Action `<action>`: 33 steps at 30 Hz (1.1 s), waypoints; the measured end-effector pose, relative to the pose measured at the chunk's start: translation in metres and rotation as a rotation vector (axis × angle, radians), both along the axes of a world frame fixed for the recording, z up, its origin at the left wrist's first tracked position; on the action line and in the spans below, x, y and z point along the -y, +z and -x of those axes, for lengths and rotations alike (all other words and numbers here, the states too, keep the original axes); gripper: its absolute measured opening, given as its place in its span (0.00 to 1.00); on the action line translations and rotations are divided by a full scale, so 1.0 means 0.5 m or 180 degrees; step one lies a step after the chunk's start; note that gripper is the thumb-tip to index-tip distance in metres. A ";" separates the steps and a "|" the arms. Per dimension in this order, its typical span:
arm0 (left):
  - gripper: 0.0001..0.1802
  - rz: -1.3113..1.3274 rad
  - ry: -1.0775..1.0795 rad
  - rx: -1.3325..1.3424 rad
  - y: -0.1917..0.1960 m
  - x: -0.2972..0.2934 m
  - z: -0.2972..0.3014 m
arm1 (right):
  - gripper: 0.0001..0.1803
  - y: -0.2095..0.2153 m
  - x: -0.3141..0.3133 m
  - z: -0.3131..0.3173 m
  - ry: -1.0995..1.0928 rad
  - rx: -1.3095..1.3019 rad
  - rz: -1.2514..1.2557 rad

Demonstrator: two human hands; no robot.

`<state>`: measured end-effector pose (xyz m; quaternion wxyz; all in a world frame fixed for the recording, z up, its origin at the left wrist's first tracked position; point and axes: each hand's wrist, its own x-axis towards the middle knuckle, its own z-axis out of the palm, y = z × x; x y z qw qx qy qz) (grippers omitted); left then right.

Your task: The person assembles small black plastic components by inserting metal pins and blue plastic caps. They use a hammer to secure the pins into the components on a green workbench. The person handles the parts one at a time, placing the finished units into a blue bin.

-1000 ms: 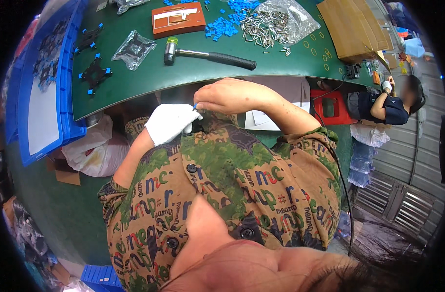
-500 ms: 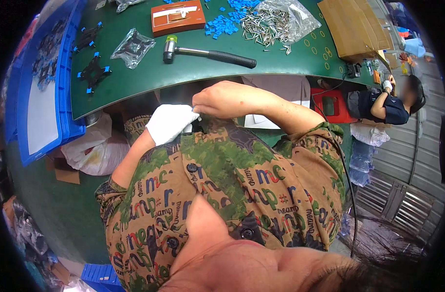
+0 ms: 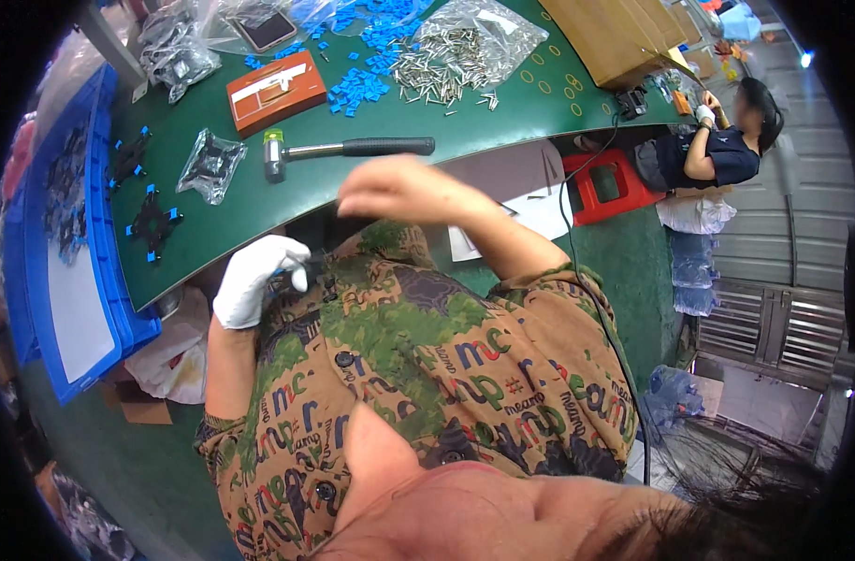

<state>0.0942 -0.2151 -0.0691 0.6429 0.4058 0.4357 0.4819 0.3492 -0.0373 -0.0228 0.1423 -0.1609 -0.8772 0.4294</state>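
My left hand (image 3: 259, 279), in a white glove, is low at the table's near edge, in front of my shirt. Its fingers curl around something mostly hidden; a small bit of blue shows by the fingertips. Bare and slightly blurred, my right hand (image 3: 395, 190) hovers over the table edge with fingers stretched out, holding nothing that I can see. Just beyond it lies a hammer (image 3: 317, 150) with a black grip. Black cross-shaped brackets with blue ends (image 3: 153, 222) rest at the left, near a similar black part in a clear bag (image 3: 210, 168).
On the green table are a reddish-brown box (image 3: 282, 111), blue plastic pieces (image 3: 357, 92), metal pins (image 3: 437, 67), yellow rings (image 3: 570, 92) and a cardboard box (image 3: 615, 42). A blue crate (image 3: 133, 327) stands left. A red stool (image 3: 615, 192) and a co-worker (image 3: 727, 154) are right.
My hands were together before my shirt; now they are apart. The left has moved left and lower, the right stays over the table edge. The whole view has also shifted.
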 end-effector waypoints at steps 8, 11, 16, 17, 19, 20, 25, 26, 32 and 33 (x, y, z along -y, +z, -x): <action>0.42 -0.0096 0.0539 0.0487 0.004 -0.019 -0.015 | 0.12 -0.051 -0.183 -0.162 -0.2210 0.0996 -0.1787; 0.37 0.0112 0.0533 0.0260 0.009 -0.027 -0.041 | 0.12 -0.056 -0.190 -0.159 -0.2161 0.1169 -0.1674; 0.27 0.0013 0.0383 0.0114 -0.012 -0.035 -0.063 | 0.10 -0.078 -0.209 -0.153 -0.1941 0.1382 -0.1871; 0.27 0.0066 0.0419 0.0070 -0.011 -0.036 -0.065 | 0.10 -0.080 -0.210 -0.153 -0.1896 0.1363 -0.1916; 0.27 0.0174 0.0502 -0.0014 -0.002 -0.038 -0.076 | 0.09 -0.080 -0.212 -0.153 -0.1796 0.1324 -0.2007; 0.25 0.0126 0.0580 -0.0072 -0.005 -0.038 -0.081 | 0.09 -0.082 -0.211 -0.151 -0.1814 0.1248 -0.1999; 0.20 -0.0055 0.0634 -0.0284 -0.016 -0.044 -0.095 | 0.08 -0.065 -0.171 -0.123 -0.1830 0.0406 -0.1612; 0.19 -0.0079 0.0588 -0.0450 -0.019 -0.046 -0.096 | 0.07 -0.052 -0.153 -0.112 -0.1584 -0.0255 -0.1519; 0.16 -0.0093 0.0722 -0.1616 -0.007 -0.053 -0.121 | 0.07 -0.001 0.025 0.005 -0.0154 -0.0901 0.1277; 0.16 -0.0082 0.0719 -0.1706 -0.002 -0.053 -0.123 | 0.07 -0.004 0.033 0.016 0.0005 -0.0847 0.1377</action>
